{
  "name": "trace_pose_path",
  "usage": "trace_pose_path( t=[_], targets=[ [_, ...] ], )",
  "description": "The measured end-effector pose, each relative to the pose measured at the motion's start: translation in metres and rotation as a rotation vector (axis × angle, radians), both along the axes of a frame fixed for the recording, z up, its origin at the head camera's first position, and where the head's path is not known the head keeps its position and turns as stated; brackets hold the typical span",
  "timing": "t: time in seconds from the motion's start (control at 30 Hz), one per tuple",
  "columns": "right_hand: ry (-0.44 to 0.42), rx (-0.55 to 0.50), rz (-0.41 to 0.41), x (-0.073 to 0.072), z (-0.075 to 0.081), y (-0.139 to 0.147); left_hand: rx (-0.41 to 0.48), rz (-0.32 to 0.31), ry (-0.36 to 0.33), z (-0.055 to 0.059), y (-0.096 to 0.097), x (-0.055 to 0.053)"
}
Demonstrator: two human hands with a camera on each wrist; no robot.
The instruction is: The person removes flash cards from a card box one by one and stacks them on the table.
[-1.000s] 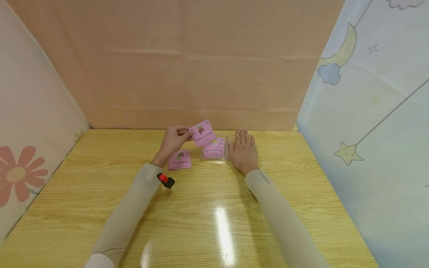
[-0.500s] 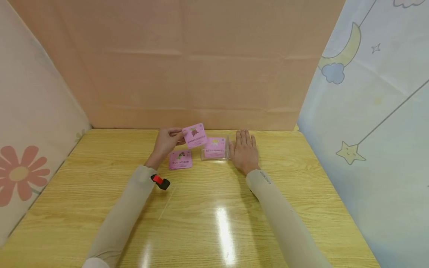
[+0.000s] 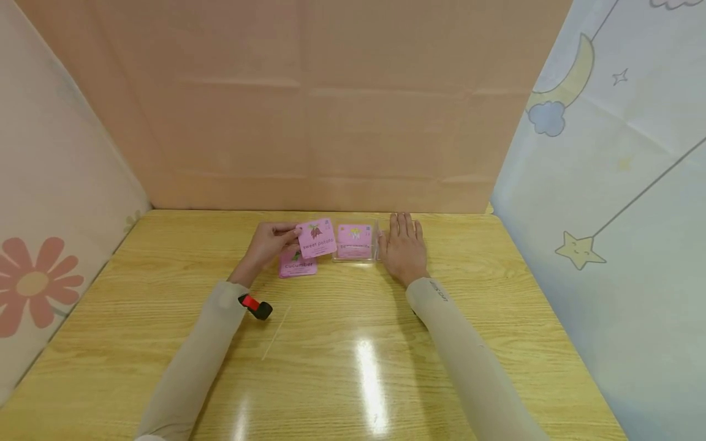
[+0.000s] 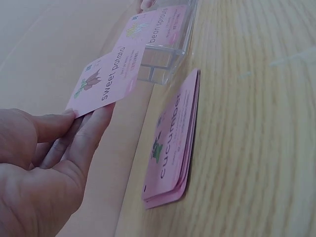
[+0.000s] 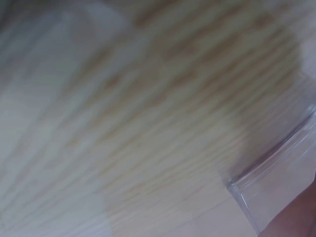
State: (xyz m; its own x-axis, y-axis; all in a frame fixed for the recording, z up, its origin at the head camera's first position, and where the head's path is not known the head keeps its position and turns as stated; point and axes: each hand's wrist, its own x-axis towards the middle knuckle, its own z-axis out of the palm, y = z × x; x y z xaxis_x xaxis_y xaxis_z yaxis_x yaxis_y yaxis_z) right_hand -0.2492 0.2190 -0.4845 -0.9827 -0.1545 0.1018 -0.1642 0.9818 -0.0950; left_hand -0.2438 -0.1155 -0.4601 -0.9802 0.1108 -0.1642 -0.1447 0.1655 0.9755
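Note:
My left hand (image 3: pixel 266 246) pinches the corner of a pink sweet potato card (image 3: pixel 317 239) between thumb and fingers. The card is held above the wood, partly over a small stack of pink cards with a cucumber card (image 4: pixel 170 143) on top. Just to the right is a clear plastic holder (image 3: pixel 353 260) containing a pink bean sprouts card (image 3: pixel 355 234). Beside the holder's right side my right hand (image 3: pixel 405 250) lies flat, palm down, fingers straight, its thumb near or against the clear plastic. In the right wrist view only a finger edge and the plastic corner (image 5: pixel 233 184) show.
The wooden table (image 3: pixel 342 324) meets an orange-brown backdrop (image 3: pixel 325 153) just behind the cards. Patterned panels stand at left (image 3: pixel 55 184) and right (image 3: pixel 618 184). A thin pale strip (image 3: pixel 276 334) lies on the table near my left forearm.
My left hand has moved the sweet potato card left and down, away from over the holder to above the cucumber stack. My right hand has stayed in place.

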Motion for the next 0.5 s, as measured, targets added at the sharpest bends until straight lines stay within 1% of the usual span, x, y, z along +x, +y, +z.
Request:
trace_pose_path(
  t=[0.17, 0.27, 0.5],
  targets=[
    [-0.01, -0.005, 0.002, 0.0, 0.0, 0.0, -0.004, -0.027, -0.035, -0.003, -0.006, 0.004],
    [-0.016, -0.008, 0.001, 0.001, 0.001, 0.0, -0.005, -0.025, -0.048, -0.005, -0.01, 0.008],
    [-0.025, -0.008, 0.004, 0.0, 0.001, 0.001, 0.08, -0.012, -0.063, -0.009, -0.017, 0.011]
  ],
)
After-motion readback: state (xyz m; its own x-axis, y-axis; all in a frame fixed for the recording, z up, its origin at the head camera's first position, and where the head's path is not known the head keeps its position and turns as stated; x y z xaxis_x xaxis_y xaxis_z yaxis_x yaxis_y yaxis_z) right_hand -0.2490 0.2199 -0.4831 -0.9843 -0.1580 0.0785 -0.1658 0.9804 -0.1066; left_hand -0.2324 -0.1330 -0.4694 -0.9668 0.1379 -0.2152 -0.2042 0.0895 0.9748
